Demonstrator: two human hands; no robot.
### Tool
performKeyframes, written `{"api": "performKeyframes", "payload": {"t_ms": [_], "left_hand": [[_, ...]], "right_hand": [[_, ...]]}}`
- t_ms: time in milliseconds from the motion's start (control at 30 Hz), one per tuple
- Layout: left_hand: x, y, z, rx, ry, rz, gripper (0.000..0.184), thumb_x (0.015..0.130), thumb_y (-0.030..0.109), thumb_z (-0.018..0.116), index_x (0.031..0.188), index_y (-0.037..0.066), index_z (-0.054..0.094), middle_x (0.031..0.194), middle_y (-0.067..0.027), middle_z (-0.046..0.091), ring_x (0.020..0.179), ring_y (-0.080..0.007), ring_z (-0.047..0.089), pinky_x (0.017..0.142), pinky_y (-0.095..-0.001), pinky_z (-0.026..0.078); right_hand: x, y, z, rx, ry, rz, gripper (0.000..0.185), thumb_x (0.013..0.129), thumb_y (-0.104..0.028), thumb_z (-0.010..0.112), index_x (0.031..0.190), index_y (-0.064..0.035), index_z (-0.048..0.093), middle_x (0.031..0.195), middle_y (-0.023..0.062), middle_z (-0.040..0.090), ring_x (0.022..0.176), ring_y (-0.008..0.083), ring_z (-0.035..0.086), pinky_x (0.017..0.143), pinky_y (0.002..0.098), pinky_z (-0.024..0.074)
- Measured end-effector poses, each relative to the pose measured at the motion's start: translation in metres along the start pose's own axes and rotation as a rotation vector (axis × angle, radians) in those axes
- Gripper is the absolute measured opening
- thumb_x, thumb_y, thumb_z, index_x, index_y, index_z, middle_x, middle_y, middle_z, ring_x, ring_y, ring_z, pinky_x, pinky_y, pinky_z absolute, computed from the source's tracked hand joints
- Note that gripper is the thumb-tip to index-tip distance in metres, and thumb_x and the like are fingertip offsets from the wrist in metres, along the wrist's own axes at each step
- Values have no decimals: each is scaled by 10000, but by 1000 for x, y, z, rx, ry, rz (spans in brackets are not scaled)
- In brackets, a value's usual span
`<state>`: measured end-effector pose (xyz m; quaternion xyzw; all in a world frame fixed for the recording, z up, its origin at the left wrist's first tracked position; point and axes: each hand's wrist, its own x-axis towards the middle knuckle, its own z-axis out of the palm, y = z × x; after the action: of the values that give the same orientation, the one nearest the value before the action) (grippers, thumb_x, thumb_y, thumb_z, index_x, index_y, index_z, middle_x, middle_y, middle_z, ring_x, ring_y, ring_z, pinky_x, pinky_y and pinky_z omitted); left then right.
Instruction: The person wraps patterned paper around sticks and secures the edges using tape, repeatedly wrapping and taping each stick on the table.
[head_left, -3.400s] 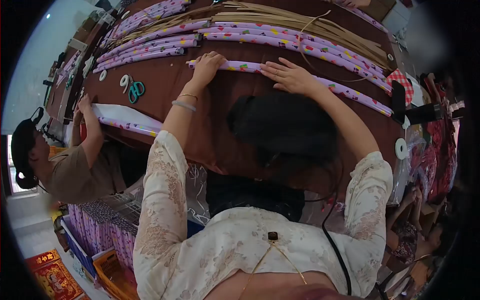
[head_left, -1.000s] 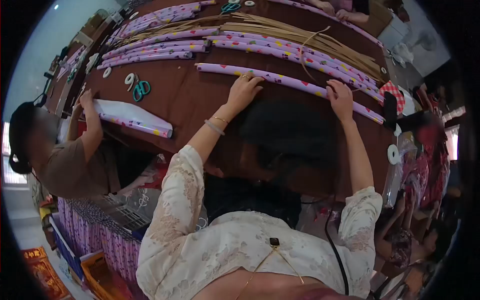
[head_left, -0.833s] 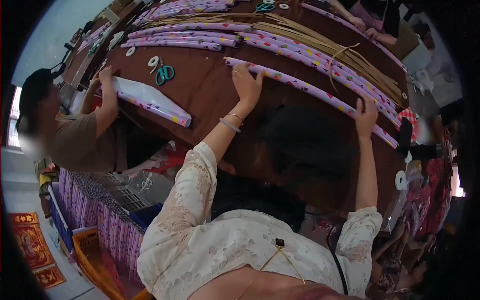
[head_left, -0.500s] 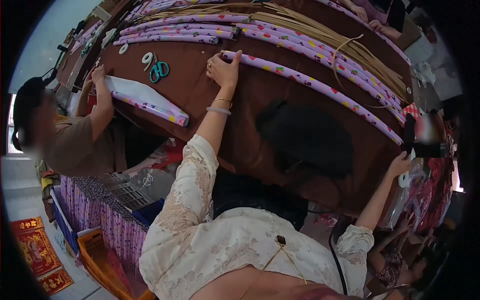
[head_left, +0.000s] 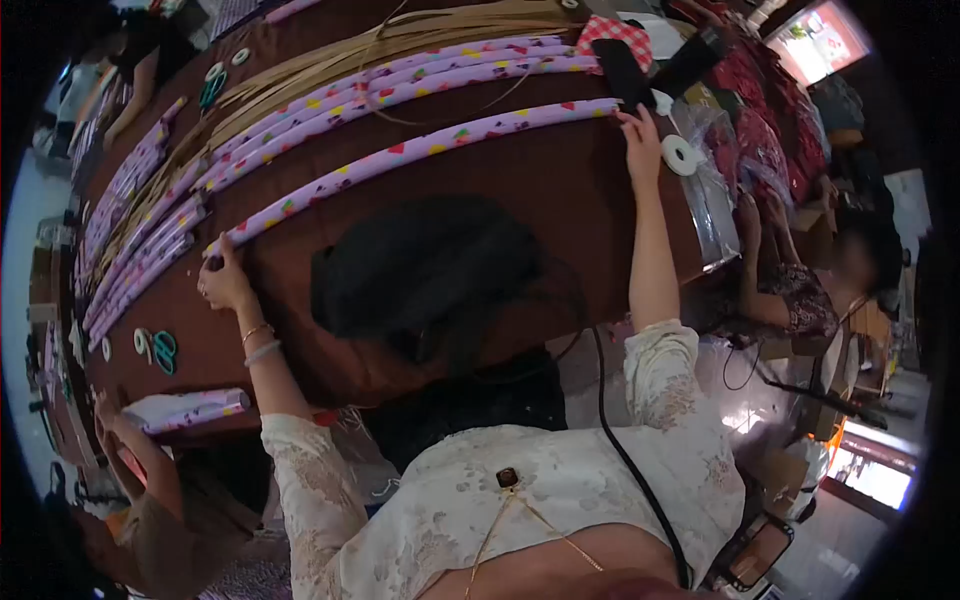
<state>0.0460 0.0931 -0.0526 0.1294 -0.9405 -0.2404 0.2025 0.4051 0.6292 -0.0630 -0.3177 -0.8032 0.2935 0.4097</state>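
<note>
A long slim roll of lilac patterned wrapping sheet (head_left: 385,160) lies across the brown table (head_left: 590,180). My left hand (head_left: 228,280) is closed around its left end. At the opposite end, my right hand (head_left: 642,145) has its fingers apart, with the fingertips at or against the roll's tip; whether they press on it is hard to see. A black flat object (head_left: 622,72) lies just beyond those fingertips. Beside my right wrist is a white tape roll (head_left: 680,156).
More lilac rolls (head_left: 300,112) and tan strips (head_left: 310,50) lie behind. A dark rounded object (head_left: 430,265) blurs the view in front of me. Teal scissors (head_left: 164,352) rest at left near a co-worker's arm (head_left: 140,450). Another person (head_left: 790,290) sits at right.
The view has swung to the right. My right hand has moved from beside the white tape roll to the roll's right end. My left hand stays on the left end.
</note>
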Motion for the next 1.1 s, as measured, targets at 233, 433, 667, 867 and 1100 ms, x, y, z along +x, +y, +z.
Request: {"api": "performKeyframes", "payload": {"t_ms": [233,433,667,867,1100], "left_hand": [[-2,-2,-3,7,-7,-3,719,651,696,567,950,46,644,987,-154,597,972,-300,546,817,-457,421],[-2,-3,-2,-22,-20,31,683,663,670,581,902,34,658,982,-141,597,961,-290,545,812,-449,421],[5,-13,8,-98,31,35,673,637,635,638,912,20,650,1059,-142,546,1001,-288,523,857,-453,399],[49,-16,25,-179,-112,168,662,618,591,677,1003,54,637,1119,-165,522,1085,-297,468,905,-474,369],[3,22,27,-96,106,291,591,666,373,727,1121,65,510,1118,-201,485,1028,-381,467,846,-441,407]], "right_hand": [[1,-17,9,136,91,169,543,852,-109,499,1342,-19,281,1080,61,602,926,176,559,841,281,415],[0,-19,18,28,19,181,544,855,-135,503,1338,-12,284,1109,71,596,951,172,570,832,272,423],[5,-1,23,44,50,114,530,856,-177,507,1326,-23,318,1128,81,589,997,201,563,871,286,408],[23,-5,27,128,-171,151,637,846,-142,504,1384,-47,177,1321,109,425,1173,223,448,944,303,354],[16,-86,78,-345,100,-210,298,785,-310,591,1022,-129,591,1109,79,533,1007,265,515,818,431,408]]}}
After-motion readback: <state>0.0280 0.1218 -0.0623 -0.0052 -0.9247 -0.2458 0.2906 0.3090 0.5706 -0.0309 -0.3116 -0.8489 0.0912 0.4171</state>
